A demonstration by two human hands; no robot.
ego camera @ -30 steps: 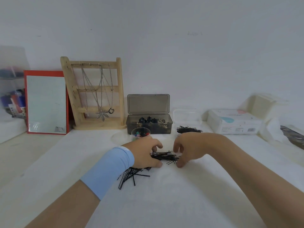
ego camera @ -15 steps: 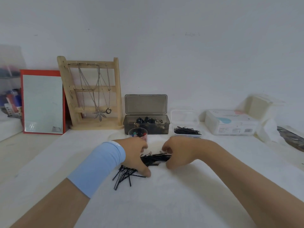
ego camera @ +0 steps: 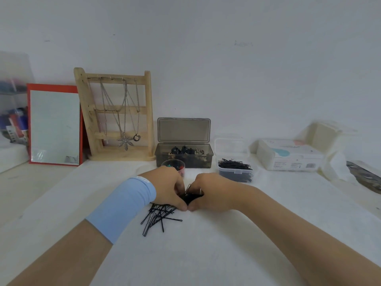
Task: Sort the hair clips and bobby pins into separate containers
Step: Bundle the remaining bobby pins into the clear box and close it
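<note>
White tabletop, gathering step: left hand point(ego camera: 169, 188) and right hand point(ego camera: 208, 193) curl together round a bobby pin bunch point(ego camera: 190, 198); next likely lift it far-right into clear tub point(ego camera: 236, 172), stray pins point(ego camera: 160, 215) lying nearer.

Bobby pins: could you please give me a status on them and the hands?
Both the left hand and right hand pinch a bunch of bobby pins. More loose pins beside left wrist. Behind left hand, a small cup.

Black pin bundle point(ego camera: 189, 198) mostly buried under my fingers point(ego camera: 181, 205); count unreadable. Just beyond my left hand point(ego camera: 168, 187), cup point(ego camera: 174, 163) half hidden, contents too small to name. Far right of fingers, dark thing point(ego camera: 366, 177) cut by edge.
</note>
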